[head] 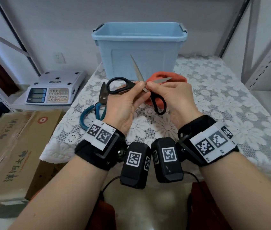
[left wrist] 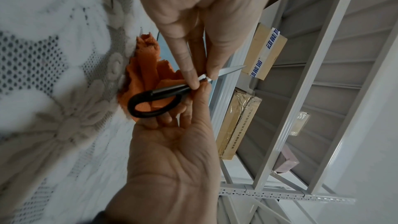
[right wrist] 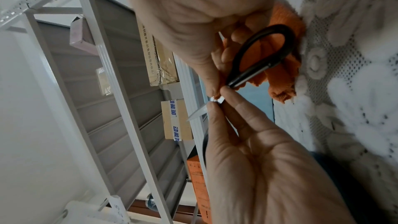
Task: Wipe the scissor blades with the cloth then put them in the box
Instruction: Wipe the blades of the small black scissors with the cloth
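Note:
Black-handled scissors (head: 137,68) are held spread wide above the table, one blade pointing up, the other to the right. My left hand (head: 140,85) and right hand (head: 149,84) both pinch them at the pivot, fingertips nearly touching. In the left wrist view one black handle loop (left wrist: 155,103) hangs over the orange cloth (left wrist: 146,67). That cloth (head: 169,76) lies crumpled on the table behind the hands, and neither hand holds it. The light blue box (head: 139,52) stands open-topped just beyond. A second pair, with teal handles (head: 98,107), lies shut on the table to the left.
A white lace tablecloth (head: 214,97) covers the table. A digital scale (head: 53,90) sits on a lower shelf at the left, with a cardboard carton (head: 15,146) in front of it. Grey metal shelf uprights (head: 254,39) stand at the right and behind.

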